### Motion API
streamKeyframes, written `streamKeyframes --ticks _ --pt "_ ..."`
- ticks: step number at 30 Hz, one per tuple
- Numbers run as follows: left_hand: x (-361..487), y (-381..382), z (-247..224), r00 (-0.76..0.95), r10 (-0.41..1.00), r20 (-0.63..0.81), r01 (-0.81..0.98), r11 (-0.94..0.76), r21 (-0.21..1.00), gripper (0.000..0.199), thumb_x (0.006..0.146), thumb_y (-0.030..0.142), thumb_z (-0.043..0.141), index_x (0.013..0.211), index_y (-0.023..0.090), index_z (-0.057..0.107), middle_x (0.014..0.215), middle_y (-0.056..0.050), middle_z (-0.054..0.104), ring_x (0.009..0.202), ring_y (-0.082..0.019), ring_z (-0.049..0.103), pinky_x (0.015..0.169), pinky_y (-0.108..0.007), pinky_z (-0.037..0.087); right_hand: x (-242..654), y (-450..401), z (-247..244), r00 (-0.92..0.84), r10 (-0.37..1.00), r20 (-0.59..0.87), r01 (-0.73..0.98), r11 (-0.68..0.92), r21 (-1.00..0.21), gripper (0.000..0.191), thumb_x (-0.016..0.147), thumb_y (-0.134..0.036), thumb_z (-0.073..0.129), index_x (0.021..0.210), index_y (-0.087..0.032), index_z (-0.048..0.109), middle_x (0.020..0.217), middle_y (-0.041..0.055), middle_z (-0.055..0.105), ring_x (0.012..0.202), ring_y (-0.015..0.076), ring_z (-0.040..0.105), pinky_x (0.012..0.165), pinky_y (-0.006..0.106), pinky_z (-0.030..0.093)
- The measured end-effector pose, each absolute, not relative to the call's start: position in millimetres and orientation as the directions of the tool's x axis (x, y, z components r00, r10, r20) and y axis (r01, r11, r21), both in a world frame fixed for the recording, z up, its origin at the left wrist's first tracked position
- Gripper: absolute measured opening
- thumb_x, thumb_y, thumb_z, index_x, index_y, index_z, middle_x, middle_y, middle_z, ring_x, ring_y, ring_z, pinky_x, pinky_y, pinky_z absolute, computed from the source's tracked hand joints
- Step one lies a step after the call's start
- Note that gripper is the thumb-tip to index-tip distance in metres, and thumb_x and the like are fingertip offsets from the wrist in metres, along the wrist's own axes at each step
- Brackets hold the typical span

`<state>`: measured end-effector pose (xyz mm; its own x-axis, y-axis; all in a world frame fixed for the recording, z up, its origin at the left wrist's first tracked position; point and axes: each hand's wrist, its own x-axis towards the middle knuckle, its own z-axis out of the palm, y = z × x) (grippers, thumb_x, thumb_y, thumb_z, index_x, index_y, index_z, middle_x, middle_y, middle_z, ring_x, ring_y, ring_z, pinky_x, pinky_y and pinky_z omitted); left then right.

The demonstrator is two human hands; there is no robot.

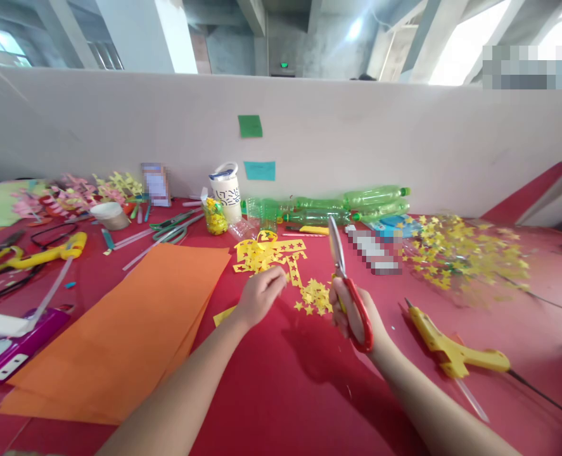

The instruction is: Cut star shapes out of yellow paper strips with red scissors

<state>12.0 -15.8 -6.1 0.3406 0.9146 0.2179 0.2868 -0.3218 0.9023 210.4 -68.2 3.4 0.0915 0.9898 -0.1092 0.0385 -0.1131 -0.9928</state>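
My right hand is wrapped round the red handles of a pair of scissors, whose blades point up and away. To its left, my left hand has its fingers pressed together; a small yellow bit shows by the fingertips, too small to name. Between the hands lies a pile of yellow paper stars. Just beyond my left hand are yellow paper strips with star-shaped holes. A flat yellow piece lies partly behind my left wrist.
Orange sheets cover the left. A yellow glue gun and a yellow star bunch are at right. Green bottles, a white cup and green-handled scissors stand or lie near the partition. A purple device lies far left.
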Motion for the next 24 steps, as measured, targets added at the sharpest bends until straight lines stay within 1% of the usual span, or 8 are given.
streamKeyframes --ticks 2,4,8,12,15,19,21,24 --pt "19 -19 -9 0.443 0.863 0.241 0.442 -0.444 0.779 0.030 0.092 0.030 0.040 0.064 0.019 0.043 0.062 0.002 0.043 0.060 -0.012 0.042 0.057 -0.026 0.030 215 -64 3 0.126 0.990 -0.056 -0.013 -0.055 -0.998 0.044 0.085 -0.059 0.048 0.066 -0.019 0.047 0.035 -0.0099 0.036 0.026 0.0063 0.036 0.041 0.022 0.042" --pt "28 -23 -12 0.556 0.795 0.241 0.524 -0.561 0.641 0.028 0.093 0.028 0.038 0.067 0.019 0.045 0.069 0.001 0.047 0.066 -0.013 0.045 0.059 -0.027 0.031 218 -60 1 0.148 0.987 -0.055 -0.024 -0.052 -0.998 0.045 0.084 -0.060 0.049 0.067 -0.019 0.046 0.035 -0.0095 0.037 0.026 0.0069 0.037 0.039 0.022 0.040" --pt "42 -30 -20 0.699 0.670 0.250 0.573 -0.734 0.365 0.022 0.091 0.021 0.039 0.075 0.018 0.053 0.083 -0.004 0.052 0.080 -0.018 0.049 0.068 -0.030 0.036 220 -55 -5 0.172 0.982 -0.075 -0.025 -0.072 -0.997 0.045 0.081 -0.061 0.052 0.065 -0.020 0.044 0.034 -0.0098 0.035 0.025 0.0073 0.036 0.033 0.021 0.034" --pt "50 -35 -27 0.726 0.637 0.260 0.612 -0.770 0.179 0.019 0.089 0.019 0.043 0.076 0.017 0.056 0.086 -0.006 0.053 0.082 -0.020 0.049 0.072 -0.033 0.038 221 -52 -13 0.166 0.982 -0.086 -0.047 -0.080 -0.996 0.042 0.079 -0.058 0.057 0.065 -0.021 0.043 0.034 -0.0097 0.035 0.026 0.0079 0.036 0.030 0.020 0.032" --pt "54 -35 -30 0.722 0.637 0.269 0.632 -0.766 0.118 0.023 0.093 0.026 0.040 0.080 0.017 0.057 0.089 -0.007 0.056 0.083 -0.021 0.050 0.074 -0.035 0.038 221 -51 -16 0.172 0.983 -0.070 -0.071 -0.059 -0.996 0.041 0.077 -0.055 0.060 0.064 -0.021 0.042 0.035 -0.0098 0.034 0.026 0.0076 0.033 0.029 0.020 0.030" --pt "53 -33 -29 0.670 0.680 0.298 0.689 -0.719 0.091 0.027 0.093 0.034 0.040 0.081 0.017 0.057 0.088 -0.008 0.057 0.083 -0.023 0.051 0.073 -0.036 0.038 221 -52 -14 0.171 0.985 -0.036 -0.088 -0.021 -0.996 0.041 0.076 -0.054 0.061 0.062 -0.021 0.041 0.036 -0.0092 0.034 0.027 0.0075 0.033 0.027 0.019 0.026" --pt "49 -30 -27 0.575 0.736 0.357 0.751 -0.648 0.127 0.028 0.094 0.035 0.037 0.086 0.018 0.058 0.090 -0.009 0.059 0.086 -0.023 0.051 0.076 -0.037 0.038 220 -52 -12 0.173 0.984 -0.035 -0.101 -0.017 -0.995 0.041 0.076 -0.053 0.062 0.062 -0.021 0.041 0.037 -0.0090 0.034 0.028 0.0072 0.033 0.027 0.019 0.026" --pt "42 -22 -26 0.481 0.778 0.404 0.772 -0.594 0.225 0.030 0.096 0.032 0.031 0.098 0.021 0.059 0.100 -0.007 0.064 0.100 -0.024 0.051 0.092 -0.042 0.034 219 -53 -12 0.174 0.983 -0.054 -0.110 -0.035 -0.993 0.041 0.077 -0.055 0.060 0.063 -0.020 0.043 0.037 -0.0088 0.034 0.028 0.0072 0.033 0.026 0.019 0.026"
